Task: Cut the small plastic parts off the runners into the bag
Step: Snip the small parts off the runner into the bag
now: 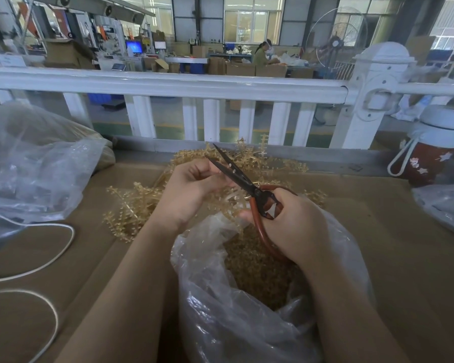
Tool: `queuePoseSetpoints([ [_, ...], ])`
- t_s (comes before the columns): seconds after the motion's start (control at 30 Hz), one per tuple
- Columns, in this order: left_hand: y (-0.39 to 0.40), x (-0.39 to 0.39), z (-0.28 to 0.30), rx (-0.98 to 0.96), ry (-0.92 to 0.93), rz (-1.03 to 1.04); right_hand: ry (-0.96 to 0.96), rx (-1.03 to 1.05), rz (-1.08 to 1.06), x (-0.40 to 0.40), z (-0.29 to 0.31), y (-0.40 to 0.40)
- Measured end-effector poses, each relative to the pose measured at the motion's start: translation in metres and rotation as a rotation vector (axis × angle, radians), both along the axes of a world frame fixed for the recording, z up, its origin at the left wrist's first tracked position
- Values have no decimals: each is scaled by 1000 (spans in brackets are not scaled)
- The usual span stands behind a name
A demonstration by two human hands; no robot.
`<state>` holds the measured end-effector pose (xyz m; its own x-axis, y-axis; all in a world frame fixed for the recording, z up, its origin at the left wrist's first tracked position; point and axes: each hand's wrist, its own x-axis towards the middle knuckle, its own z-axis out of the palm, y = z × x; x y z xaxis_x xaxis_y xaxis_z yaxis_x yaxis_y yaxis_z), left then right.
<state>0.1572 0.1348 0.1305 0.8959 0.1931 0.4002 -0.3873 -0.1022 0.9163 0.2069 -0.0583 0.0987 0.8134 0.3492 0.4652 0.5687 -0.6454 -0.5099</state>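
Forearms reach in from the bottom edge, over the bag (247,310), a clear plastic one open just below the hands, with a heap of tan cut parts (260,268) showing inside. Left hand (192,192) is curled, fingers pinching a runner (222,199) up against the blades. Right hand (286,226) is wrapped through the red loop handles of the scissors (236,174); blades slightly parted, tips pointing up and away, crossing the left fingertips. Which exact part sits between the blades, cannot tell.

Step in hand: mid-snip, trimming parts off a runner held above the bag mouth. Next move likely calls for squeezing the handles, letting the piece drop into the bag, then feeding the runner along to the next part. Fingers are close to the blades, so care needed.

Uncut runners (131,205) lie piled on the table just beyond and left of the hands, more heaped behind the scissors. Surface is brown cardboard (404,244). White cord (50,258) loops at left; another clear bag (37,166) sits far left. Red bottle (427,158) with white lid stands at right. White railing (168,85) runs behind the table; beyond it a factory floor with boxes, machines, a fan and a seated worker far off.
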Motion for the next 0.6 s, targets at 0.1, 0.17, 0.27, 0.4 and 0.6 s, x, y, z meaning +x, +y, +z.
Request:
queuePoseSetpoints([
  [0.1, 1, 0, 0, 1, 4, -24, -9, 12, 1, -1, 1, 0],
  [0.17, 1, 1, 0, 2, 10, -32, -5, 18, 9, 0, 0, 1],
  [0.27, 3, 0, -1, 1, 6, -46, -9, 30, 18, -1, 0, 1],
  [0.4, 4, -1, 0, 31, 2, -59, -22, 48, 23, -1, 0, 1],
  [0.6, 5, -1, -1, -18, 2, -26, -2, 33, 15, 0, 0, 1],
])
